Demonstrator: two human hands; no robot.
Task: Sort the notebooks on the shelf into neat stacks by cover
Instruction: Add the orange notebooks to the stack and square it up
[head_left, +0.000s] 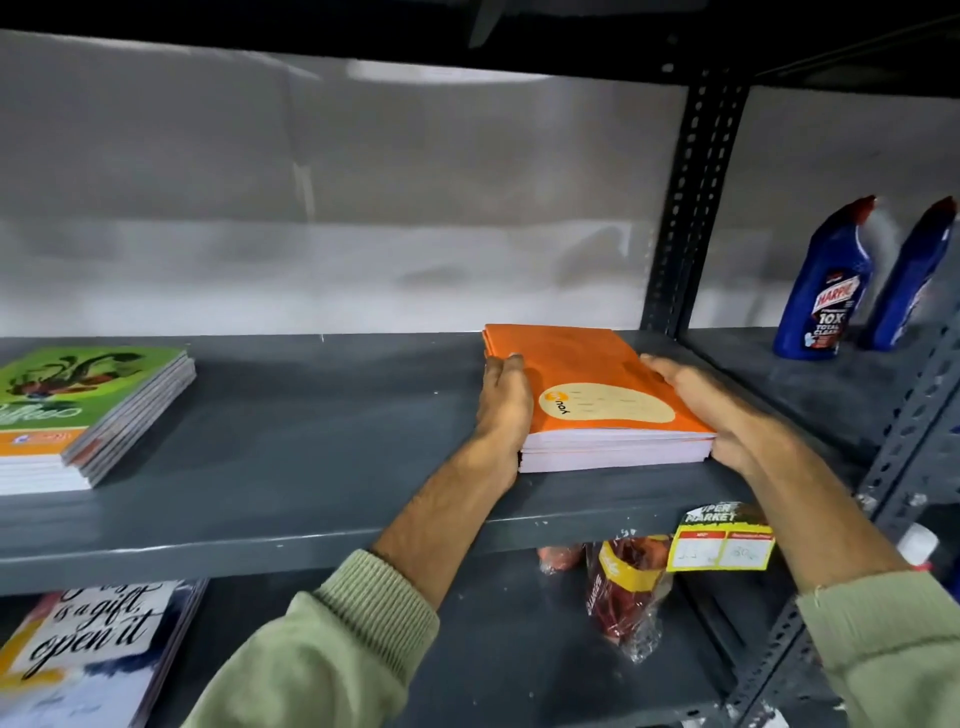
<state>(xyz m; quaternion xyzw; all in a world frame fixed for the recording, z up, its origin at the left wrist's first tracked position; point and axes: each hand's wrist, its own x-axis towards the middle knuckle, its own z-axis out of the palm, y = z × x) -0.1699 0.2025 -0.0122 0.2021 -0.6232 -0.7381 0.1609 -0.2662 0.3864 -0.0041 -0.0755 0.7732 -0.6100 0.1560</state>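
A stack of orange-covered notebooks lies flat on the grey metal shelf, right of centre. My left hand presses flat against the stack's left side, fingers on the top cover's edge. My right hand clasps the stack's right side, its thumb under the front corner. A second stack with green covers sits at the far left of the same shelf, untouched.
Two blue cleaner bottles stand in the neighbouring bay past the perforated upright. On the shelf below lie notebooks with lettered covers and a plastic-wrapped red packet. A yellow price tag hangs from the shelf's front lip.
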